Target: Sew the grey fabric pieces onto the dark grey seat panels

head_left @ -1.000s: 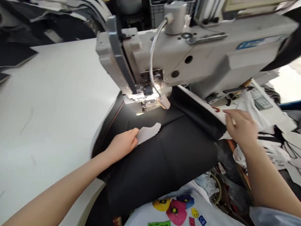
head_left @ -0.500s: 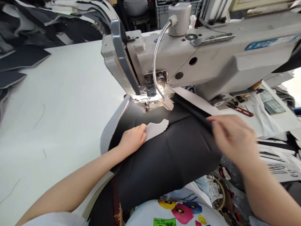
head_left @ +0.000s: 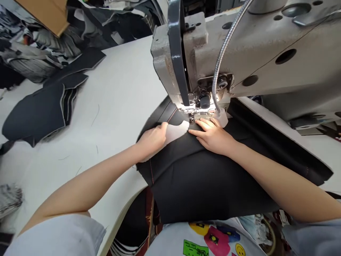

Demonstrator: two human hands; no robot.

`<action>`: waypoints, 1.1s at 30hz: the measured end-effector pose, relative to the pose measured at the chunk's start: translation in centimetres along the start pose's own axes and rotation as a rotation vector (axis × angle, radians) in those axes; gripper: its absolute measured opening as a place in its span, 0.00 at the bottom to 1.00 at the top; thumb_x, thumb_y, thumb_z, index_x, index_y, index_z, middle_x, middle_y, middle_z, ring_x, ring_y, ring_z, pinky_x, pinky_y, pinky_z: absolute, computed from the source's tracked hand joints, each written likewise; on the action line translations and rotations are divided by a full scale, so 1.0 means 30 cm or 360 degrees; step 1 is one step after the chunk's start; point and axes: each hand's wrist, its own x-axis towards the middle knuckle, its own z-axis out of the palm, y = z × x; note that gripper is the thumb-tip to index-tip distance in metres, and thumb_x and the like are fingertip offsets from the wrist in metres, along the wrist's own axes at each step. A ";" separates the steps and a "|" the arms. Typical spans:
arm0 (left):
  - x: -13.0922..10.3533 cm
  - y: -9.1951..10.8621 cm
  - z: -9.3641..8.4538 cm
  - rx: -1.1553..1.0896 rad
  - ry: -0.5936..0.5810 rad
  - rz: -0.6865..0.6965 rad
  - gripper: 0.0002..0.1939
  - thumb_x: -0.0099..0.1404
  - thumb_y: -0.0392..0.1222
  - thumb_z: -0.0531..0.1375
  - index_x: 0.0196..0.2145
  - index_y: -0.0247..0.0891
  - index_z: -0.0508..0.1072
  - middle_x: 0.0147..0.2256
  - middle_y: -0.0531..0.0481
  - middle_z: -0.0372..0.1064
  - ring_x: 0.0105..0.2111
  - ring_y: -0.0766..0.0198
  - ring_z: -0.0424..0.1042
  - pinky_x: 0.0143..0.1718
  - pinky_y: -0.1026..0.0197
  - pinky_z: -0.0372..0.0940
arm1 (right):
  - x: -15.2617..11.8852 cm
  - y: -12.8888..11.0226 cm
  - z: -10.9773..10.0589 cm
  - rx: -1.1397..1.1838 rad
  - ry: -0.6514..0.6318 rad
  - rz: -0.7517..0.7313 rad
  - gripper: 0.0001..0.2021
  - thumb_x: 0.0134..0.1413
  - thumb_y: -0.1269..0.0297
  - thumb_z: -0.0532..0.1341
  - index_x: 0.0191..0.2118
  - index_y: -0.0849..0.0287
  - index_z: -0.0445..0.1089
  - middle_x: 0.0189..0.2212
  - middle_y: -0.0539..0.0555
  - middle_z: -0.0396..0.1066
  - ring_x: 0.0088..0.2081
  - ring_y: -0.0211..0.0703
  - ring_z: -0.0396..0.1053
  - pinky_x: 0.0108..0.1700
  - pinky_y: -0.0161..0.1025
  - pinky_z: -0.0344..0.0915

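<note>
Black sheet material [head_left: 213, 185] with red stitching lies under the head of a grey sewing machine [head_left: 250, 67]. My left hand [head_left: 152, 142] has its fingers closed on a folded-over edge that shows a pale underside [head_left: 174, 134], left of the presser foot [head_left: 191, 118]. My right hand [head_left: 213, 137] rests on the black material with its fingers spread, fingertips close to the presser foot and beside the small lamp head [head_left: 220, 117]. On the right, part of the material is rolled or folded over.
Cut dark pieces [head_left: 39, 110] are stacked at the left of the white table [head_left: 119, 81]. More fabric is heaped at the back left, near a cardboard piece [head_left: 49, 14]. A flexible metal lamp tube [head_left: 222, 49] hangs before the machine.
My right hand has let go of the material's right edge and moved left to lie by the presser foot. My left hand still grips the pale edge. The view has shifted left and closer.
</note>
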 end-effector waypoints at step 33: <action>0.135 0.067 0.014 0.0001 0.0341 0.0913 0.36 0.62 0.26 0.44 0.66 0.45 0.57 0.68 0.53 0.49 0.56 0.49 0.57 0.53 0.45 0.58 | 0.030 0.172 -0.034 -0.0005 -0.0077 -0.0058 0.20 0.66 0.64 0.49 0.57 0.47 0.72 0.48 0.56 0.72 0.52 0.52 0.65 0.50 0.45 0.60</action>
